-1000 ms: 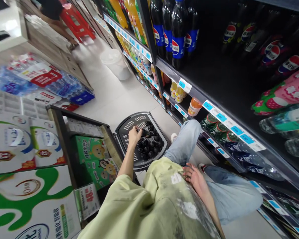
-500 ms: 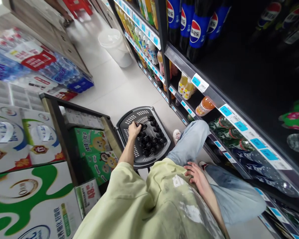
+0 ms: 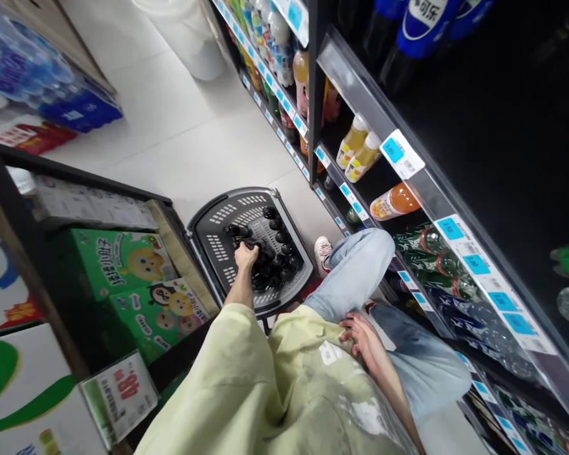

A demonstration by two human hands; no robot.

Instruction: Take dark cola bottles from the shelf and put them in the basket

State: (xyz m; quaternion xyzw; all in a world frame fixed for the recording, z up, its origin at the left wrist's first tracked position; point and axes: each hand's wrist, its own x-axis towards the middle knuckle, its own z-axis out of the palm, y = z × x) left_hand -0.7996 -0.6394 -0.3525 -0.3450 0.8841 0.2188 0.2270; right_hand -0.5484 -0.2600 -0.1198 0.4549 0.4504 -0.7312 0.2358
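A dark grey shopping basket (image 3: 218, 218) sits on the floor in front of me, holding several dark bottles with black caps (image 3: 277, 253). My left hand (image 3: 244, 254) reaches down into it, fingers closed around the top of one dark bottle. My right hand (image 3: 360, 335) rests on my right thigh over the light blue jeans, fingers loosely spread and holding nothing. I crouch beside the drink shelves in a pale green shirt.
Black shelving (image 3: 408, 170) on the right carries orange and yellow juice bottles (image 3: 393, 201), green bottles and cola. A low rack on the left holds green cartons (image 3: 123, 259) and a price card (image 3: 123, 395). Packs of bottled water (image 3: 47, 88) and a white bin (image 3: 184, 31) stand on the tiled floor.
The view has tipped downward and nearer the basket. My left hand stays among the bottles, now gripping one nearer the basket's middle. My right hand has not left my thigh.
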